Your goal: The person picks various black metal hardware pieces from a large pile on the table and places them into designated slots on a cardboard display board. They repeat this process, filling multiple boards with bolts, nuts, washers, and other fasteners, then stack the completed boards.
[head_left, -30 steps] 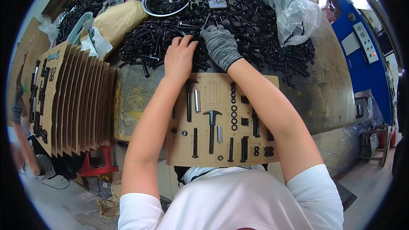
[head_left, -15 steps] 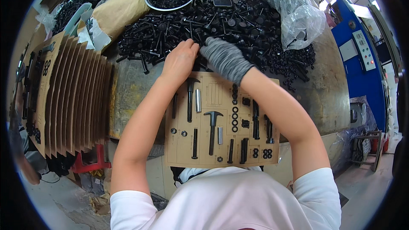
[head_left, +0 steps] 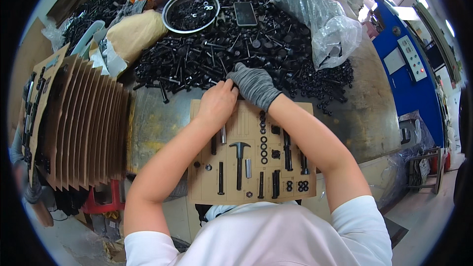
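My bare left hand [head_left: 217, 103] and my right hand [head_left: 255, 86], in a grey knit glove, meet at the far edge of a cardboard sheet [head_left: 202, 192]. Both are closed with the fingertips together; whatever is between them is hidden. Directly beyond them spreads a heap of black bolts [head_left: 175, 71]. On the sheet lie a black T-shaped bolt [head_left: 239, 165], a silver sleeve [head_left: 248, 168], a column of black rings [head_left: 264, 150], black bolts [head_left: 220, 177] and small nuts [head_left: 303, 186]. My left hand and forearm cover the sheet's upper left part.
Upright cardboard sheets [head_left: 96, 123] stand packed at the left, with a co-worker's gloved hand [head_left: 33, 187] beside them. Farther back are a round metal tray [head_left: 164, 18], a phone [head_left: 245, 14], a brown paper sack [head_left: 135, 34] and a clear plastic bag [head_left: 330, 32].
My hands have drawn nearer to me and closed together, my left hand shifting right over the sheet. The whole view has tilted, so the table sits lower. A co-worker's gloved hand now shows at left.
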Motion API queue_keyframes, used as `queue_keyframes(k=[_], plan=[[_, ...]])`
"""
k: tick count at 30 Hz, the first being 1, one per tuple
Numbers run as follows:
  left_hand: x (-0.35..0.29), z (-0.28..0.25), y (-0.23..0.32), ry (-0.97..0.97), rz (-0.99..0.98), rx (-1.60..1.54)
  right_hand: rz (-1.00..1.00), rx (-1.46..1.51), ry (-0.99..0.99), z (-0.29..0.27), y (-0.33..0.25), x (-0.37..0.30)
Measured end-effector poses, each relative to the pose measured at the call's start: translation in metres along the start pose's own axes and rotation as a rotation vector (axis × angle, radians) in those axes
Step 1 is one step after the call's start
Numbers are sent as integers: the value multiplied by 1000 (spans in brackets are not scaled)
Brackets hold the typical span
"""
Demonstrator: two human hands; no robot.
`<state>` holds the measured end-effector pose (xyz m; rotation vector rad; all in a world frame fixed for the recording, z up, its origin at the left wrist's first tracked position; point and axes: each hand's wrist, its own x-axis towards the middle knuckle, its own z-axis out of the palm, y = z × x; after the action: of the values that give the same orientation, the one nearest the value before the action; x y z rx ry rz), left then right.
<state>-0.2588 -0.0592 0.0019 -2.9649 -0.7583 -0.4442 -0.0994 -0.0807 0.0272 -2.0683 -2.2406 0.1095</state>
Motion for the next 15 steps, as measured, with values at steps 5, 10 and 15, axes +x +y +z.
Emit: queue_keyframes(k=[5, 10, 15], plan=[[6, 2, 10, 20, -16, 174, -32, 26, 48, 9, 6, 10], [5, 2, 14, -33, -94, 248, 158, 713, 535, 22, 41, 10], [-21, -52, 2, 101, -206, -332, 253, 1013, 189, -24, 52, -27]])
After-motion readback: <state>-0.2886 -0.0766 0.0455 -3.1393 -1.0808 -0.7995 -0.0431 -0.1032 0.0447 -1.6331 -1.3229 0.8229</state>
